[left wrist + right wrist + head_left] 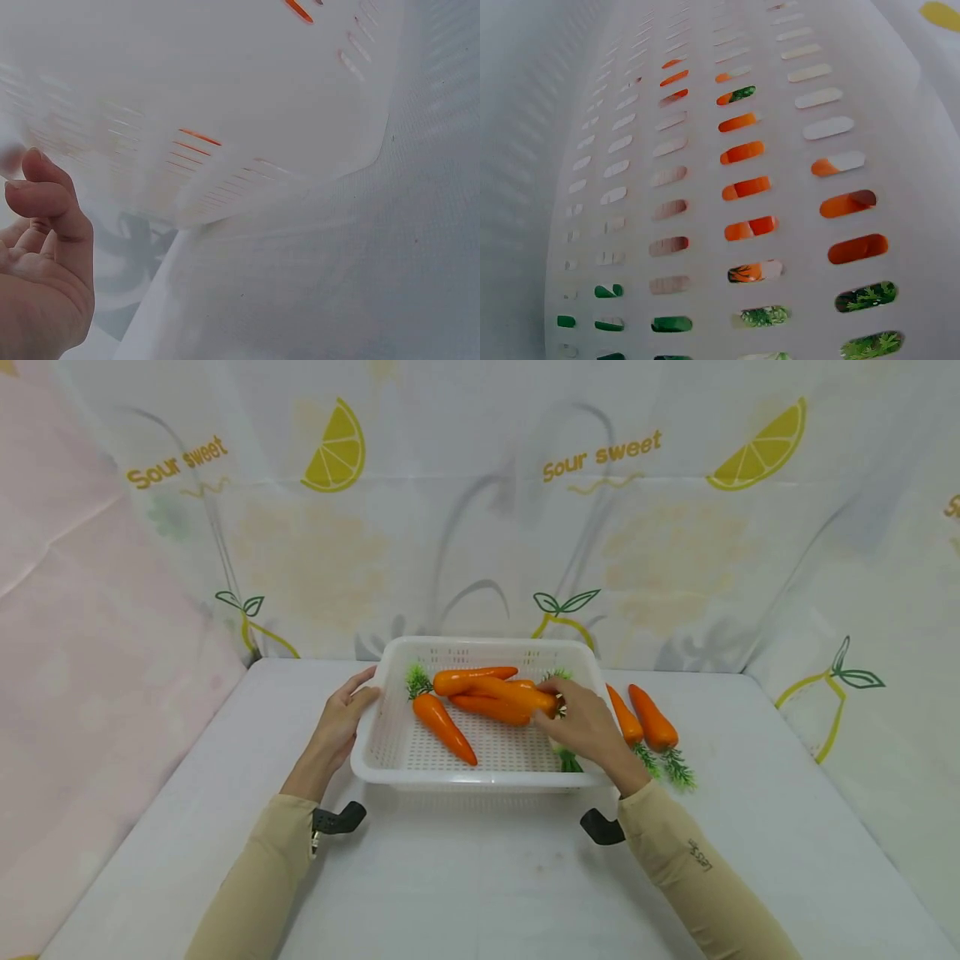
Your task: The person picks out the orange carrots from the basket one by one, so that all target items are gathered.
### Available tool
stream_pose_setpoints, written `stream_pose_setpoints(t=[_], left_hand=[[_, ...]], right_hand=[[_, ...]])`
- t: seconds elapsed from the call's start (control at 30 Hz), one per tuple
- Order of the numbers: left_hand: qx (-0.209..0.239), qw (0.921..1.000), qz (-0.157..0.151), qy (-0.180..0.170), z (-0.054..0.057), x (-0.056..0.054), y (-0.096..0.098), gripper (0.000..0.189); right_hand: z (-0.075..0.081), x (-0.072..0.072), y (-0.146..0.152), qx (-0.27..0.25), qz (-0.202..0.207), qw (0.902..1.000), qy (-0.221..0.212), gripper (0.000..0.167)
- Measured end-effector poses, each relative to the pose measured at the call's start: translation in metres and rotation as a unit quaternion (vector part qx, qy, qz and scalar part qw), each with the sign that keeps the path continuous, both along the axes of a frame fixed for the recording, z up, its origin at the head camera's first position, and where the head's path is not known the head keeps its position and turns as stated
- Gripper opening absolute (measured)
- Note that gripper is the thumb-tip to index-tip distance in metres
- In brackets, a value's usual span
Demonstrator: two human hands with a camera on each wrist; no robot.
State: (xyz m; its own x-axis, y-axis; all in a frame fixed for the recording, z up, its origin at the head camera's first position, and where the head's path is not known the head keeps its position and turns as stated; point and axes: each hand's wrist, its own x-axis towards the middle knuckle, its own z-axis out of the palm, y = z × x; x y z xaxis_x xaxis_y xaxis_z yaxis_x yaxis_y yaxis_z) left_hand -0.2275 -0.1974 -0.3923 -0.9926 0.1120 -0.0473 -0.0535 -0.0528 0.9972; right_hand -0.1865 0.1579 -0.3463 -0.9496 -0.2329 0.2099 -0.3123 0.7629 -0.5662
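A white slotted plastic basket (480, 777) stands on the table with several orange carrots (446, 728) with green tops inside. My left hand (339, 720) grips the basket's left rim, the thumb on top. In the left wrist view, curled fingers of the left hand (49, 247) show beside the basket's wall (225, 82). Inside the basket's right part, my right hand (583, 725) holds a carrot (504, 692) by its thick end, above other carrots. Below that hand lies a bunch of green stalks (570, 762), mostly hidden. The right wrist view shows only the basket's slotted wall (705, 150), with orange and green behind it.
Two more carrots (654, 718) with leafy tops lie on the white table (480, 877), just right of the basket. Behind the table hangs a white cloth (450, 527) printed with lemons. A pink cloth (90, 652) hangs on the left.
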Motion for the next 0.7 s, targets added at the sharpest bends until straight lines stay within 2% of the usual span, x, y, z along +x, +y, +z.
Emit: stream_pose_setpoints(t=[0.43, 0.7], left_hand=[[0.012, 0.9999, -0.003, 0.004, -0.002, -0.001, 0.000, 0.056], [0.010, 0.9999, 0.003, 0.003, -0.003, -0.001, 0.000, 0.056]], right_hand=[[0.001, 0.002, 0.016, -0.058, -0.008, 0.9970, 0.052, 0.036], [0.000, 0.004, 0.026, -0.085, -0.043, 0.9942, 0.050, 0.038]])
